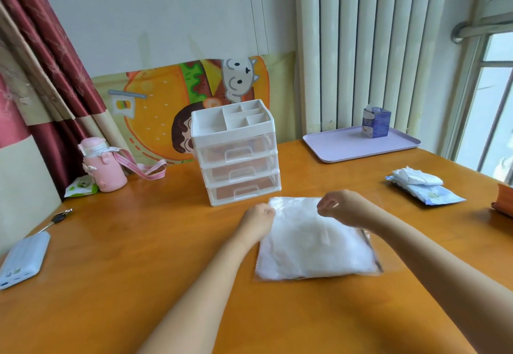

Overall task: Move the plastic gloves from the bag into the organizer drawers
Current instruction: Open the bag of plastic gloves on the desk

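A clear bag (311, 245) stuffed with white plastic gloves lies flat on the wooden table in front of me. My left hand (259, 219) grips the bag's far left corner with curled fingers. My right hand (342, 206) hovers over the bag's far edge, thumb and fingers pinched together at the plastic. Just beyond the bag stands the white organizer (237, 151) with three clear drawers, all pushed in, and an open divided tray on top.
A pink bottle (102, 166) with a strap stands at the left. A power bank (23, 259) and keys (59, 217) lie near the left edge. A lilac tray (355, 145) holds a small blue carton (376, 122). Wipe packets (424, 187) lie at the right.
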`<move>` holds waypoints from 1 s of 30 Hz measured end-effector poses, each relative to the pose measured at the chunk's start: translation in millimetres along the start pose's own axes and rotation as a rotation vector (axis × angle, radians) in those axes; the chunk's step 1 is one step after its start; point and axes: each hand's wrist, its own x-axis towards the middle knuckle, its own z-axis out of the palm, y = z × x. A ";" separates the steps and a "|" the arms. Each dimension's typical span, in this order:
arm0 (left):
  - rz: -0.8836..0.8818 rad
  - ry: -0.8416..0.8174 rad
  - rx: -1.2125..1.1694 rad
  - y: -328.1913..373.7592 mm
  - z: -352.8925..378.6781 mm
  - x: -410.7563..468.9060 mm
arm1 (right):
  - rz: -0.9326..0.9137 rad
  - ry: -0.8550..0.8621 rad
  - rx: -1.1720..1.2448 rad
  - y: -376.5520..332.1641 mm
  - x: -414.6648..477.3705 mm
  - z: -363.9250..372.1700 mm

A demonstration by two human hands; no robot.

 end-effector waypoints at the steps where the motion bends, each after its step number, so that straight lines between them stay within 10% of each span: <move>1: 0.024 0.047 0.029 4.9 -8.5 7.8 | 0.002 -0.053 -0.077 1.4 4.8 -0.3; 8: 0.200 0.437 0.275 14.5 -79.7 59.8 | 0.026 -0.371 -0.471 -9.2 28.5 10.2; 14: -0.246 0.142 -1.096 28.7 -93.6 83.3 | 0.048 -0.268 -0.468 -16.7 62.5 2.3; 17: -0.320 0.083 -1.396 29.1 -96.6 89.2 | -0.095 0.024 -0.254 -31.5 85.1 -11.5; 22: -0.343 0.130 -1.397 22.5 -96.1 98.3 | -0.330 0.356 -0.110 -80.1 119.1 -38.4; 30: -0.340 0.273 -1.349 25.1 -83.2 98.8 | -0.340 0.262 -0.128 -109.9 164.0 -39.3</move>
